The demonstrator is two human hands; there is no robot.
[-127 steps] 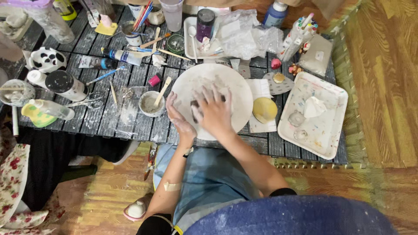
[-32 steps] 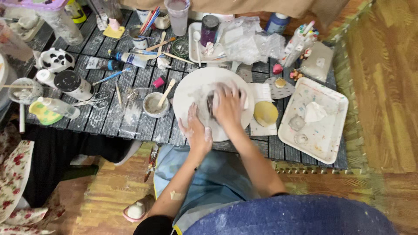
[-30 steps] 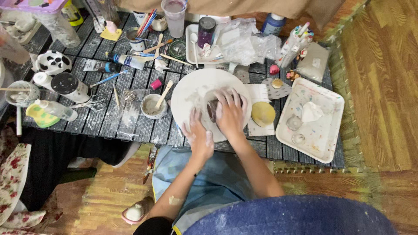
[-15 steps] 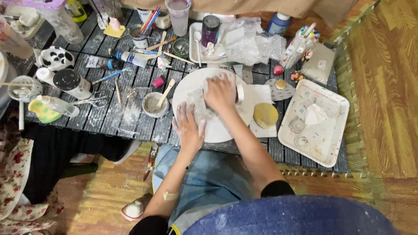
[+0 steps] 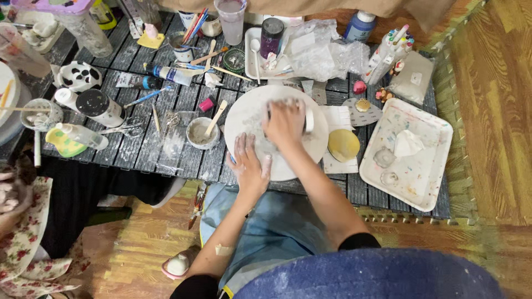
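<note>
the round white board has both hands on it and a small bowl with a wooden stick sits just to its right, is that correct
Not quite. In the head view the small bowl with the wooden stick sits just to the left of the round white board; a yellow disc lies to its right. The left hand and right hand are both on it.

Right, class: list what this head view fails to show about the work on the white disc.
- Piece under the right hand on the disc: covered by the palm.
- Left hand fingers: tips hide the disc edge.
- Cup contents: too small.
- Left-edge plate: cut off.
</note>
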